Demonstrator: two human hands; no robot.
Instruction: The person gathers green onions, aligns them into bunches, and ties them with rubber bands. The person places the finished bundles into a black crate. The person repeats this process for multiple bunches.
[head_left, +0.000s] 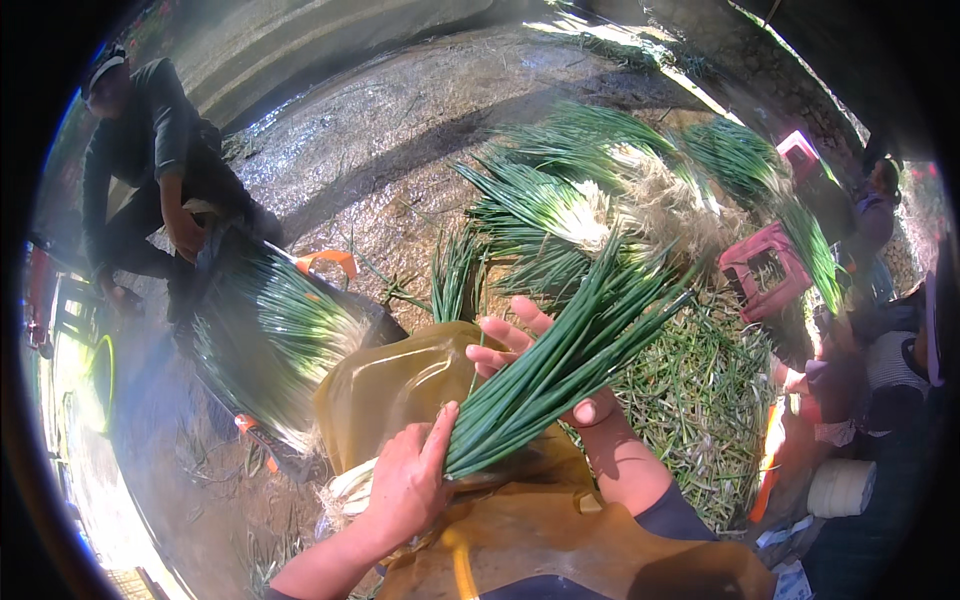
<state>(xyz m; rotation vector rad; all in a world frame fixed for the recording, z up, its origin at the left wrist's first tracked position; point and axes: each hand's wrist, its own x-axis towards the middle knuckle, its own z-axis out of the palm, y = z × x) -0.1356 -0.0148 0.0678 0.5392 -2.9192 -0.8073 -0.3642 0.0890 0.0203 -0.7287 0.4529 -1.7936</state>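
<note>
A bunch of green onions (555, 367) slants across my lap, its white root ends (349, 491) at the lower left and its green tops at the upper right. My left hand (409, 472) grips it just above the white stems. Behind the leaves is my right hand (517, 341), its fingers spread and its thumb showing on the near side; the leaves hide the palm. Under the bunch, a wet yellow-brown waterproof apron (397, 375) covers my knees and lap.
More green onions (300, 330) fill a dark container with orange handles at left, beside a crouching person (150, 157). A heap of green onions (585, 195) lies ahead, near a pink plastic crate (765, 270). Leaf trimmings (697, 405) cover the ground at right. A white roll (841, 487) and other people are farther right.
</note>
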